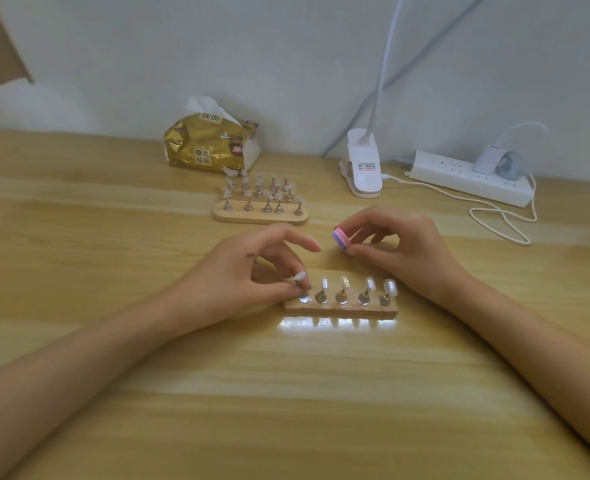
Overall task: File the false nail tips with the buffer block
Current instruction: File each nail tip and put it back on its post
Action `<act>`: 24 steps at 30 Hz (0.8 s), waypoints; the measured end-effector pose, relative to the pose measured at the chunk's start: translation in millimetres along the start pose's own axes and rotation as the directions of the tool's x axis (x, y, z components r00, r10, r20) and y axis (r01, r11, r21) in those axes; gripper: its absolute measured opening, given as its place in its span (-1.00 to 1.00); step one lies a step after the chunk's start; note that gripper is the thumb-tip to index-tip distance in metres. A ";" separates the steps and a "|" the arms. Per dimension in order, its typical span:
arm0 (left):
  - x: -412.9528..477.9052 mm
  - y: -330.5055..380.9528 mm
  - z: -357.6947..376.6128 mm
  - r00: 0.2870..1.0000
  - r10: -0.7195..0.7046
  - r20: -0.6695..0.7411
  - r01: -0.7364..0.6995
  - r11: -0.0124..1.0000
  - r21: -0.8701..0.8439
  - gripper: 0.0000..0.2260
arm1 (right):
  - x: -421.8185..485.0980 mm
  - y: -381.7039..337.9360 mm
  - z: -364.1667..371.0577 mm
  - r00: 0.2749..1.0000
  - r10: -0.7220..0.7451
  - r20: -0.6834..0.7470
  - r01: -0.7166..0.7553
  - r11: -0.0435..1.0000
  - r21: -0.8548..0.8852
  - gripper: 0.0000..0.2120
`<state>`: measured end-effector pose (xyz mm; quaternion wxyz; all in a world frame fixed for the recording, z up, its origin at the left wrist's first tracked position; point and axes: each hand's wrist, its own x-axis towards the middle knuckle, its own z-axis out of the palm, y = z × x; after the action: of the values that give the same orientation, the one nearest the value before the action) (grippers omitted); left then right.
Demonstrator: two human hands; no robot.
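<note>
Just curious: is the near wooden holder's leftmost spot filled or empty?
Empty: only a bare metal disc shows; the left hand holds its white nail tip just above.

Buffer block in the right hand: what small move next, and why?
Probably bring the buffer block in the right hand over to the nail tip the left hand pinches at the holder's left end; the two are apart.

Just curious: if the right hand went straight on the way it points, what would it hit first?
Likely the outstretched forefinger of the left hand, ahead of the buffer block; depth is unclear.
</note>
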<state>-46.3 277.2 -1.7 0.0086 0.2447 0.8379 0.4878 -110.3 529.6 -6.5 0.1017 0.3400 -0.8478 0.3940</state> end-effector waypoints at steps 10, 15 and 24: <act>-9.2 9.1 4.9 0.995 0.099 -0.023 -0.081 0.909 0.409 -0.55 | -0.3 0.9 0.2 1.000 -0.012 0.003 0.012 1.000 0.000 -0.81; -9.6 11.2 19.6 0.996 -0.085 -0.040 0.088 0.993 0.080 -0.29 | -0.5 0.4 1.2 1.000 -0.014 -0.001 0.014 1.000 0.002 -0.85; -11.9 3.2 17.4 0.991 -0.071 -0.111 0.073 0.997 0.015 -0.46 | -0.5 0.6 1.8 1.000 -0.026 -0.006 0.026 1.000 -0.003 -0.88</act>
<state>-30.2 287.7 -10.8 -0.0224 0.1869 0.8500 0.4920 -110.2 528.7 -8.3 0.1098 0.3496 -0.8437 0.3922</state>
